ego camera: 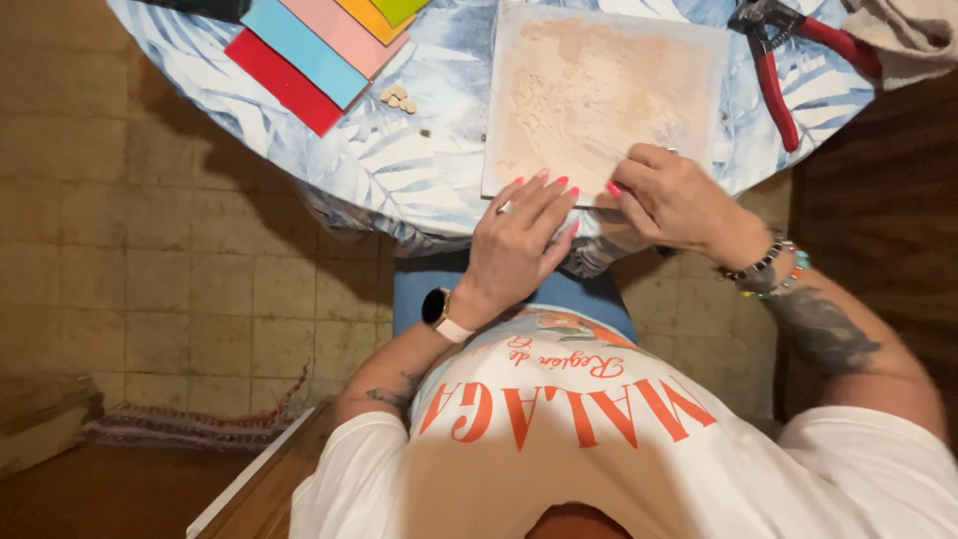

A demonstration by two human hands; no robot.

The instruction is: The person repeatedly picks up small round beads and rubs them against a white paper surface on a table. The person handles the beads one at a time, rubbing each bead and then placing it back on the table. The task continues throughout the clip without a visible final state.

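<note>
Tiled flooring in worn beige squares fills the left of the view, seen from above past a round counter (399,160) covered in a blue and white leaf-patterned cloth. On the counter lies a square board (589,90) with a rough, pinkish-tan coating, its near edge just at the counter's rim.

The person's left hand (514,245) rests flat at the board's near edge, fingers stretched out side by side and spread open, gripping nothing; the nails are painted pink and a watch with a pale strap sits on the wrist. The right hand (674,200) lies just beside it on the board's near right corner, fingers curled loosely inward. Whether it pinches anything cannot be told. Beaded bracelets circle that wrist.

Farther back on the counter, to the left of the board, a fan of coloured sheets (314,45) lies in red, blue, pink, orange and green, with a few small pale pieces (399,98) close by. Red-handled pliers (788,50) lie beyond the board's right side, next to a beige cloth (908,30).
</note>
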